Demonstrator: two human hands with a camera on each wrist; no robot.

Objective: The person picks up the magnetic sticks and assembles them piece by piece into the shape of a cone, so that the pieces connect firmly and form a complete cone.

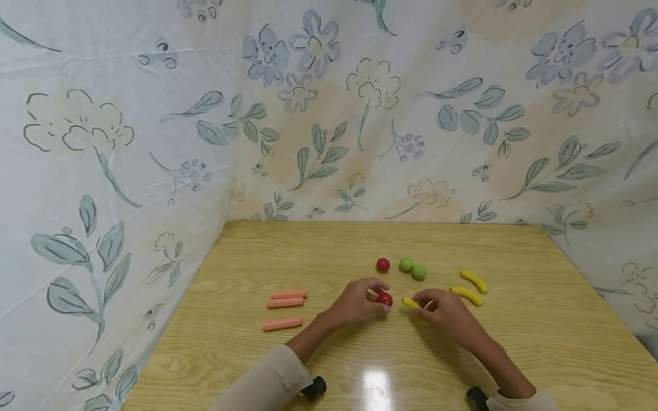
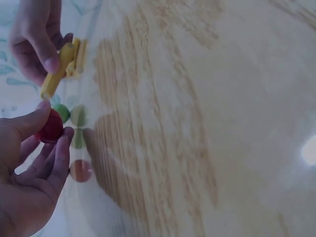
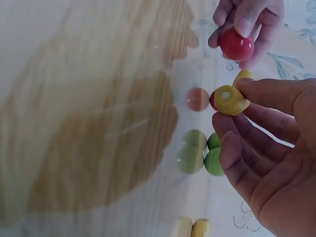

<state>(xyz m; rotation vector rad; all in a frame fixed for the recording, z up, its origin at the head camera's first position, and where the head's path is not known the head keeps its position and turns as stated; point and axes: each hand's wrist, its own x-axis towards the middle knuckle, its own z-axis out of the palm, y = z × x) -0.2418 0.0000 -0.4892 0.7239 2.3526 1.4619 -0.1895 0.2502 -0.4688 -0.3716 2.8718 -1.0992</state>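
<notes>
My left hand (image 1: 360, 301) pinches a red ball (image 1: 385, 299) between thumb and fingers, above the front middle of the table. Just right of it, my right hand (image 1: 446, 313) holds a yellow toy banana (image 1: 410, 303) by thumb and fingertips. In the right wrist view the banana (image 3: 230, 100) points its pale round end at the camera, and the red ball (image 3: 237, 44) is above it. A small gap separates ball and banana in the head view. The left wrist view shows the ball (image 2: 50, 127) below the banana (image 2: 58, 70).
Behind the hands lie another red ball (image 1: 382, 264) and two green balls (image 1: 412, 269). Two more toy bananas (image 1: 470, 290) rest to the right. Three orange sticks (image 1: 285, 302) lie at left on the wooden table (image 1: 231, 365). Floral cloth (image 1: 390, 171) hangs behind and at the sides.
</notes>
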